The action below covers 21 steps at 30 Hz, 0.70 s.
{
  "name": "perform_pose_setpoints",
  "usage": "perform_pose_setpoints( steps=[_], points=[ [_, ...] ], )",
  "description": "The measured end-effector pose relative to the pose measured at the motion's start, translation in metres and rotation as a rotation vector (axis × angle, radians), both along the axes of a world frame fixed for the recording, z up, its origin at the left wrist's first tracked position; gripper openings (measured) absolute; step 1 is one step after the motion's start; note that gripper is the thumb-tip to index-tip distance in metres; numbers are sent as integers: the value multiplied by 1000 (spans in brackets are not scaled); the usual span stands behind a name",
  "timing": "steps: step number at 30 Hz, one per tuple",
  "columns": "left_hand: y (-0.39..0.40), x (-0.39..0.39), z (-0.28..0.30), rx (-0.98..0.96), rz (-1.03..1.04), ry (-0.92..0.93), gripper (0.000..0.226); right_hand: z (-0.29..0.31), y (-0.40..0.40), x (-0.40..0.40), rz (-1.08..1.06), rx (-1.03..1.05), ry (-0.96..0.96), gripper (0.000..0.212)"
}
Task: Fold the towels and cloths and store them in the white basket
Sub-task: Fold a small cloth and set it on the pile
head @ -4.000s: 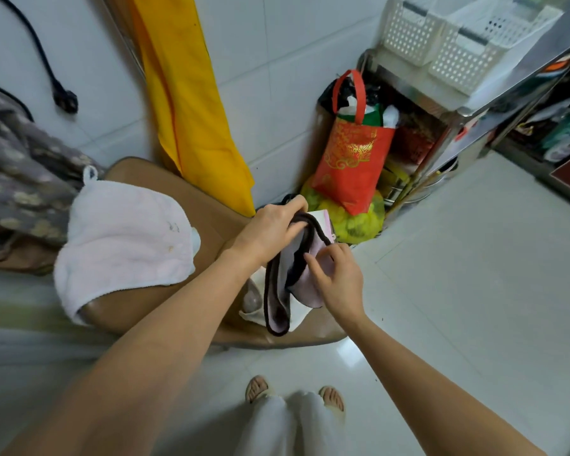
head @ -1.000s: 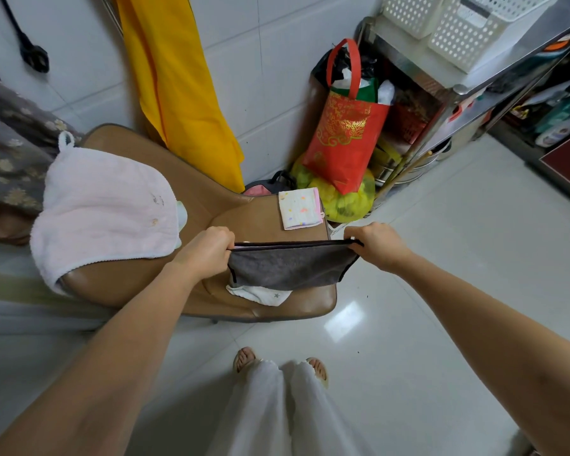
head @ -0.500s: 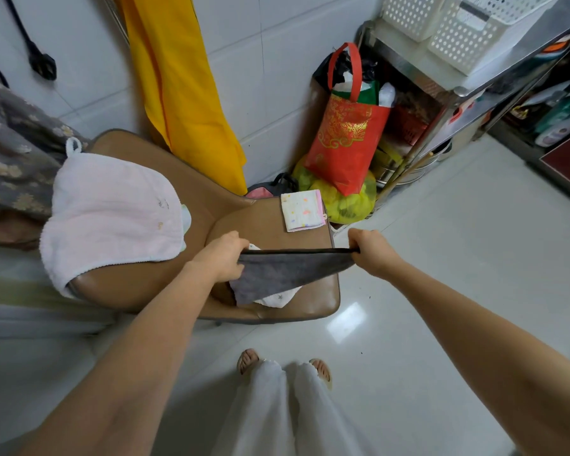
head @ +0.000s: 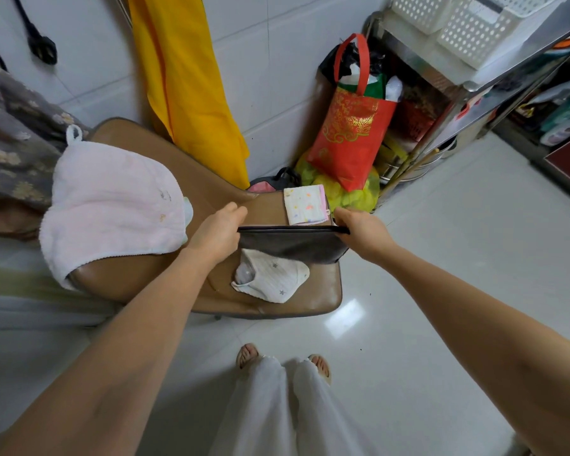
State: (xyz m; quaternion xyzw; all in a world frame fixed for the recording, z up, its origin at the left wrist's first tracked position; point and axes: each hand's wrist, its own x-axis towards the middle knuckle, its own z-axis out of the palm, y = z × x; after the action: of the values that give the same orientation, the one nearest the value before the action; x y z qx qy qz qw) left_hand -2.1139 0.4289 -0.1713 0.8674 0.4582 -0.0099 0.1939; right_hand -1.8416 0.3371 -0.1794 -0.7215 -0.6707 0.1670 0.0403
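Stretching a grey cloth (head: 292, 244) taut above the chair (head: 323, 297), the left hand (head: 216, 230) pinches one top corner and the right hand (head: 359, 230) pinches the other. Folding looks under way. On the chair, a white cloth (head: 272, 279) lies under the grey one, a patterned cloth (head: 305, 205) lies folded beyond it, and a pink towel (head: 112, 205) drapes the backrest. Next, probably bring the corners together. White baskets (head: 474, 28) sit on a shelf well apart from the chair.

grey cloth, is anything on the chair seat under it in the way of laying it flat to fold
Yes. A crumpled white star-print cloth lies on the seat just beneath the grey cloth, which the left hand and right hand hold stretched.
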Motion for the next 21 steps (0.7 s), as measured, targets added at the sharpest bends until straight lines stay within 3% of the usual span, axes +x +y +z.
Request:
perform_pose_setpoints(
  steps=[5,9,14,18,21],
  points=[
    [-10,-7,-11,-74,-8,9,18,-24,-12,-7,167,47,-96,15],
    [-33,-10,-62,-282,-12,86,23,-73,-30,-11,282,-6,-212,20],
    [-72,-9,-148,-526,-19,228,18,-148,-41,-22,432,-400,-354,24],
    [-95,-14,-197,-624,-37,263,9,-191,-54,-27,350,-704,-193,22],
    [-91,-15,-218,-625,-25,269,14,-212,-61,-23,287,-746,-40,27]
  ],
)
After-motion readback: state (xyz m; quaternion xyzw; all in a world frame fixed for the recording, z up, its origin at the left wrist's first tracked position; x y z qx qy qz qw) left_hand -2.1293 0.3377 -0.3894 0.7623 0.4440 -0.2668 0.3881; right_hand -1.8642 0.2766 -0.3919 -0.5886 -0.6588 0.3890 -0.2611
